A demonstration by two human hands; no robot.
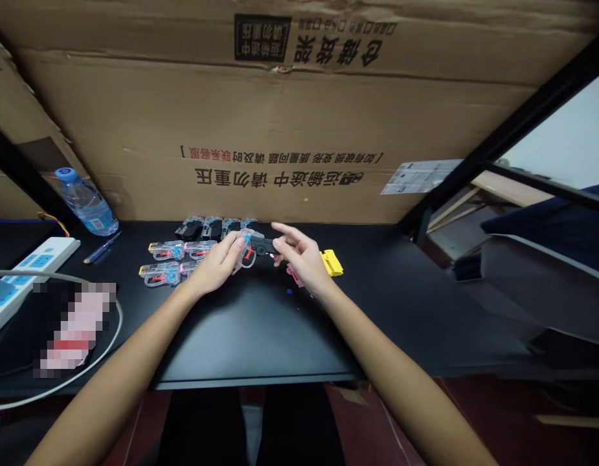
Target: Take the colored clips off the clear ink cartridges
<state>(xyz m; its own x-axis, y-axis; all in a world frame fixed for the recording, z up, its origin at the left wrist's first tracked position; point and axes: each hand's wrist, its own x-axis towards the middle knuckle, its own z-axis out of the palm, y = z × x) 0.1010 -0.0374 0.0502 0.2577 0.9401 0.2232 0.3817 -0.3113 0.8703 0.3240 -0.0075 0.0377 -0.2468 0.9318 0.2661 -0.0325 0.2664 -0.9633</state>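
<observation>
My left hand grips a transparent plastic toy gun shell with a red part inside it. My right hand has its fingertips on a black plastic piece, which meets the shell between my hands. Left of my hands lie several clear toy gun parts with blue and red insides. Behind them is a row of black-and-clear pieces. Near my right hand lie a yellow plastic piece and a pink piece.
The black desk holds a water bottle, a small screwdriver, a white power strip, a looped white cable and a pixelated dark-and-pink object. A large cardboard sheet stands along the back.
</observation>
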